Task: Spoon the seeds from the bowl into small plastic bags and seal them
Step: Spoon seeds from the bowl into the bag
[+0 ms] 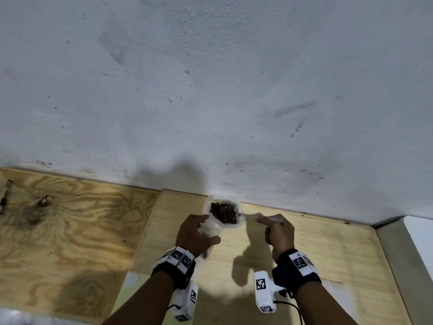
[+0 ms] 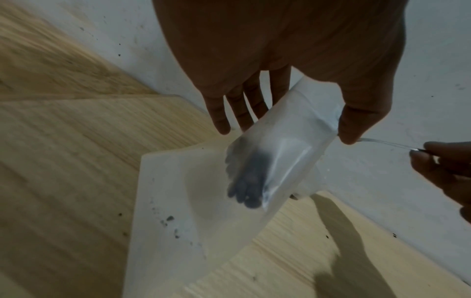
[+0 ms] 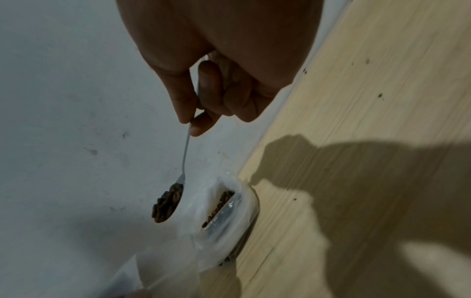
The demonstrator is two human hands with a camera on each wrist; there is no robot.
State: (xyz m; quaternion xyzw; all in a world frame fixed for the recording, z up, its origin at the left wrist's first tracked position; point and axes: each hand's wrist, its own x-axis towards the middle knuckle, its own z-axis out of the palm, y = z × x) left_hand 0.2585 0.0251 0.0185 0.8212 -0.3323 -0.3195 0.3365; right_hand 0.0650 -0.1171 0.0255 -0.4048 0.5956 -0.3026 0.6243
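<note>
A clear plastic bowl [image 1: 240, 208] of brown seeds [image 1: 223, 213] stands on the light board against the wall. My left hand [image 1: 207, 229] holds a translucent plastic bag [image 1: 210, 228] just in front of the bowl, pinched between thumb [image 2: 362, 121] and fingers [image 2: 219, 121]. Dark seeds [image 2: 248, 181] show through the bag [image 2: 288, 141]. My right hand [image 1: 263, 225] pinches the handle of a metal spoon [image 1: 248, 215]. In the right wrist view the spoon [image 3: 184, 157] carries a heap of seeds [image 3: 167, 203], lifted beside the bowl [image 3: 244, 217] and above the bag's mouth [image 3: 163, 272].
The white wall [image 1: 210, 90] rises directly behind the bowl. The light board [image 1: 316, 242] lies on a darker plywood table [image 1: 70, 219], with a pale ledge [image 1: 398, 242] at its right. A few loose seeds [image 1: 345, 222] lie along the wall. A dark tool [image 1: 4, 198] lies far left.
</note>
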